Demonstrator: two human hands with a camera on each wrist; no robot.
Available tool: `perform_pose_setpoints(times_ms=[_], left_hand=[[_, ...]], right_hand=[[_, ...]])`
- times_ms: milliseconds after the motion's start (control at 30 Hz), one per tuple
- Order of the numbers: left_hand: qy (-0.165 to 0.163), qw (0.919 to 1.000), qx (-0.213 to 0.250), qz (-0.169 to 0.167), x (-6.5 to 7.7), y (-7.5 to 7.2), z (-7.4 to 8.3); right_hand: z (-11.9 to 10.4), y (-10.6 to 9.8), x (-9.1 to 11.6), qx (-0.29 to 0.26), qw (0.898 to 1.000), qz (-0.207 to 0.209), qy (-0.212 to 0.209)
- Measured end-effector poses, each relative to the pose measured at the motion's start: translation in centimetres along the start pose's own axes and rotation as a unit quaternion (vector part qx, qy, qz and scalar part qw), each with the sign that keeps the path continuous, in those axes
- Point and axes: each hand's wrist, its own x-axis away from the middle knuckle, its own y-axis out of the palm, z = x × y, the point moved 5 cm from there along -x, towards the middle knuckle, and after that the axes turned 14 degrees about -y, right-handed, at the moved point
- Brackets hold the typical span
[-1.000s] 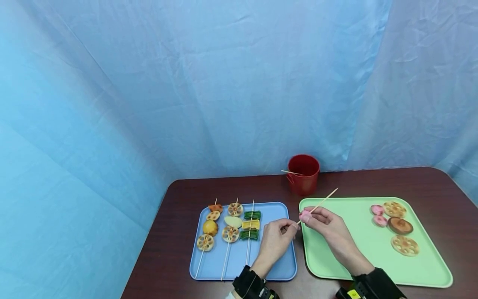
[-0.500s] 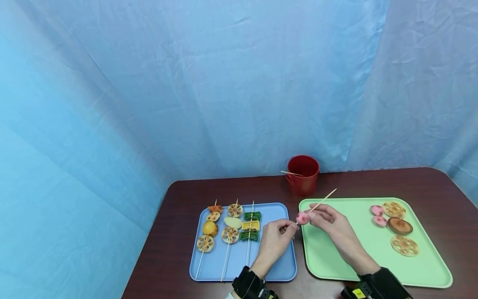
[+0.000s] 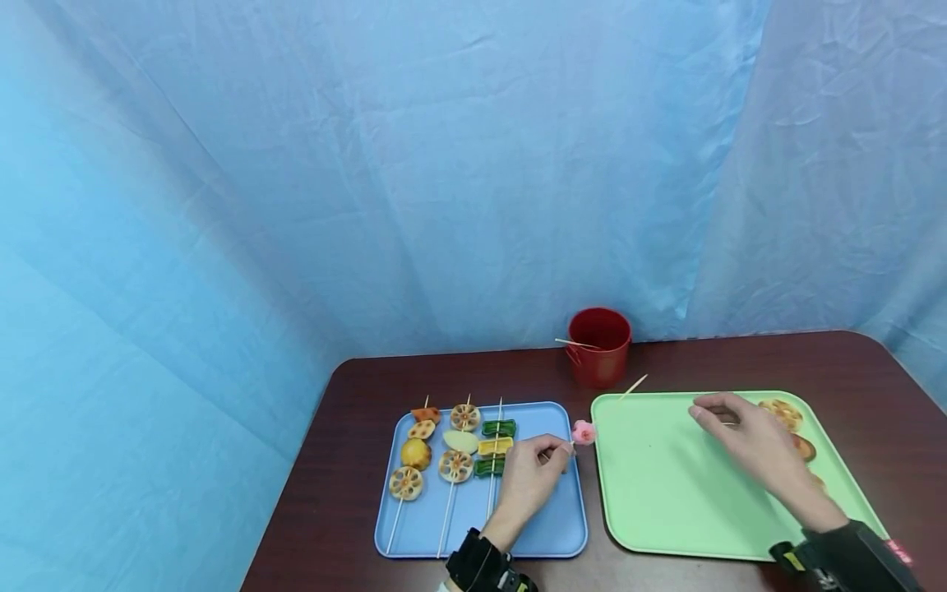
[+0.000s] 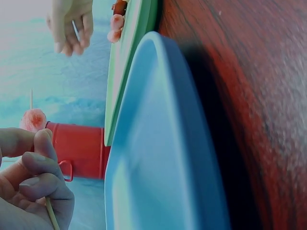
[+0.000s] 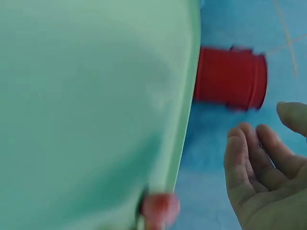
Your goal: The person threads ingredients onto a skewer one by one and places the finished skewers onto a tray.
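Note:
My left hand (image 3: 531, 481) pinches a wooden skewer (image 4: 51, 214) between thumb and fingers above the right side of the blue tray (image 3: 547, 538). One pink ball (image 3: 584, 432) is threaded on it, just beyond the fingertips, and the pointed end sticks out past the ball. My right hand (image 3: 758, 448) is over the green tray (image 3: 666, 493) with fingers apart and nothing between them. Under it lie a round golden slice (image 3: 782, 413) and a brown mushroom-like slice (image 3: 804, 448), partly covered. Loose pink balls (image 4: 115, 28) there are hidden from the head view.
Three finished-looking skewers lie on the blue tray, with lotus root slices (image 3: 406, 483), a yellow ball (image 3: 416, 452) and green pepper pieces (image 3: 499, 427). Behind the trays stands a red cup (image 3: 601, 362) with a thin stick in it. A blue curtain (image 3: 473, 164) hangs behind the table.
My right hand has let go of the pink ball on the skewer and moved right over the green tray. The left hand has shifted slightly left with the skewer.

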Motion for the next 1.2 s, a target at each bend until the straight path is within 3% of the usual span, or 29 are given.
perform_pose_setpoints(times_ms=[167,267,467,567,967,1200], left_hand=[[0.002,1.0,-0.002,-0.001,0.0,-0.3,-0.2],[0.005,1.0,-0.002,0.0,0.0,-0.4,-0.3],[0.001,1.0,-0.002,0.0,0.0,-0.5,-0.4],[0.0,1.0,-0.003,0.003,0.1,-0.6,-0.5],[-0.008,0.9999,-0.006,0.01,0.1,-0.8,-0.5],[-0.011,0.9999,-0.007,0.009,0.1,-0.8,-0.7]], right_hand=[[1.8,-2.2,0.4,0.072,0.997,-0.011,-0.021],[2.6,-3.0,0.6,0.097,0.994,-0.049,-0.023],[3.8,-3.2,1.0,0.134,0.983,-0.121,-0.009],[3.9,-2.9,1.3,0.169,0.976,-0.133,-0.021],[3.2,-1.6,1.3,0.253,0.958,-0.096,-0.098],[2.8,-1.4,1.3,0.269,0.946,-0.033,-0.18]])
